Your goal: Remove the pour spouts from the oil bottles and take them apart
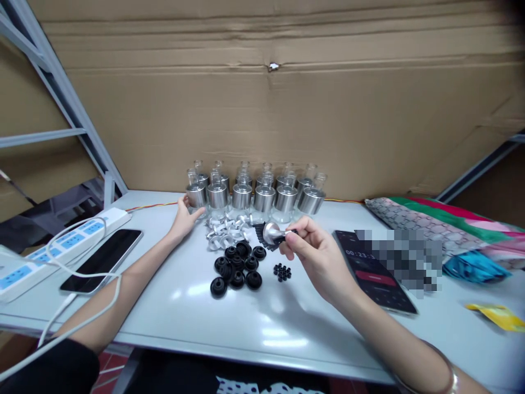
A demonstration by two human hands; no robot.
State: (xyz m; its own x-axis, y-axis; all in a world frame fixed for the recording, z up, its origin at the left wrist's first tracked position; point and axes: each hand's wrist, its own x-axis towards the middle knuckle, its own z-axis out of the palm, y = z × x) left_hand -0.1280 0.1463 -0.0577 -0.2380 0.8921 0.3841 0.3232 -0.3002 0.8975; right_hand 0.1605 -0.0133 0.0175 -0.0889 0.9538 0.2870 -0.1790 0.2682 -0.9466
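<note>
My left hand (186, 219) reaches to the base of the front-left glass bottle (197, 195), which has a steel sleeve; its fingers are at the left side and the thumb in front. My right hand (311, 246) pinches a small silver domed metal piece with a black part (272, 233) above the table. Behind it lie thin black pieces (259, 232), partly hidden. Left of it is a heap of silver disc-shaped parts with stems (221, 232). Closer to me sit several round black stoppers (238, 264) and a cluster of tiny black caps (283, 272).
More sleeved glass bottles (264, 198) stand in two rows before the cardboard wall (270, 120). A power strip (69, 243), a dark phone (102, 260) and white cables lie left. At right are a phone with a timer (373, 273), folded fabric (435, 224) and a yellow packet (496, 316).
</note>
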